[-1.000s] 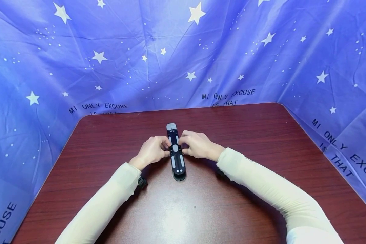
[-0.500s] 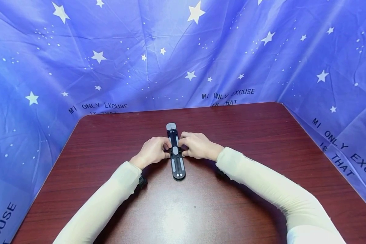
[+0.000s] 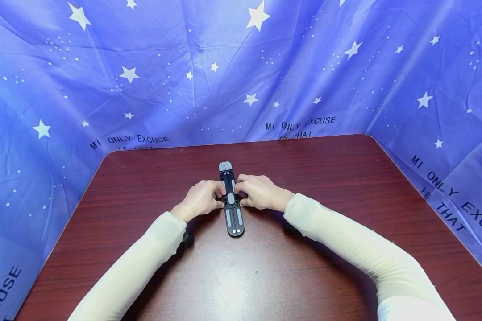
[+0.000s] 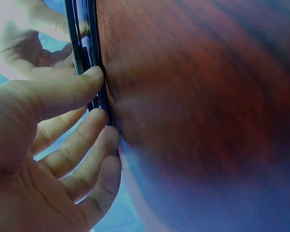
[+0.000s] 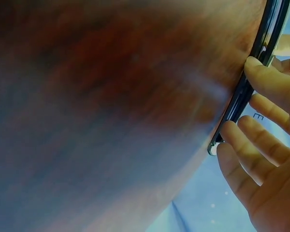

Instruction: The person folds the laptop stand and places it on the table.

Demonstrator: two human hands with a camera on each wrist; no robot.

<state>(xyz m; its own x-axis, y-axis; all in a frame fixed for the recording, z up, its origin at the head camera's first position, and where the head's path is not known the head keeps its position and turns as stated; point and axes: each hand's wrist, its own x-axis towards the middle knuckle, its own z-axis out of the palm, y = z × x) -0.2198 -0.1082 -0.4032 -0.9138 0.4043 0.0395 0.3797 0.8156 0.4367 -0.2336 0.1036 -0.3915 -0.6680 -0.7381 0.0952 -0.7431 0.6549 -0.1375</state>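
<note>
A long black folding laptop stand (image 3: 234, 218), with grey pads along its top and grey rounded tips, lies lengthwise in the middle of the table. At its left edge, my left hand (image 3: 198, 197) grips it near the middle with thumb and fingers. My right hand (image 3: 262, 192) holds the opposite edge in the same way. Seen side-on in the left wrist view, the stand (image 4: 82, 46) has thin layers with a slim gap, the left thumb on its edge. In the right wrist view the right thumb presses the stand (image 5: 241, 92), the other fingers beyond it.
The dark red wooden table (image 3: 325, 178) has rounded far corners. Blue curtain (image 3: 209, 102) with white stars and lettering hangs along the back and both sides. A dark wrist device (image 3: 187, 239) shows under the left sleeve.
The stand's upper layer at the near end has come down, closing the gap above the lower layer there. Both hands stay at its sides, barely moving.
</note>
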